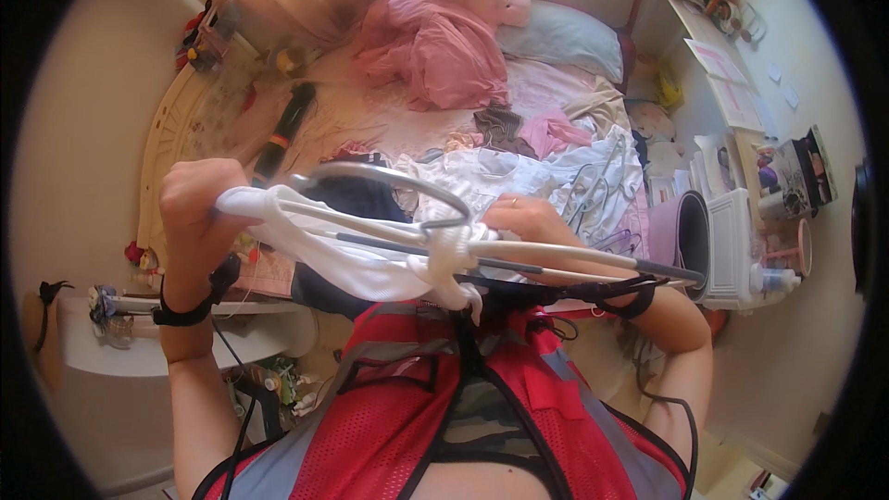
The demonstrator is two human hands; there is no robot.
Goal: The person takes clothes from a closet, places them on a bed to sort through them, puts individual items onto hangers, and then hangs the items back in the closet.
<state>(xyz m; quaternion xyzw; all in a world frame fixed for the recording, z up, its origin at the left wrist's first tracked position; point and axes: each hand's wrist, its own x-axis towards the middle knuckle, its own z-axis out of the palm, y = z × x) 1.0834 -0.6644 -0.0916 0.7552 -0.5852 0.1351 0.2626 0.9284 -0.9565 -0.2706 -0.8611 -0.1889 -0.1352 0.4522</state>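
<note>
My left hand [199, 199] is closed round one end of a stretched white cloth [370, 264], which looks like a garment. The cloth runs to the right and bunches in a twist around several clothes hangers [583, 257], some white, some grey. A curved metallic hook [398, 176] arches above the cloth. My right hand [530, 219] is curled at the hangers, partly hidden behind them, with a ring on one finger. Both hands are raised in front of my chest, over the near side of the bed.
Ahead is a bed [333, 130] with a pink blanket [435, 46], a pale pillow [565, 37], white clothes [491, 176] and loose wire hangers [588, 190]. A purple bin [671, 227] and white drawers [732, 250] stand at the right. A white shelf [139, 352] is at the left.
</note>
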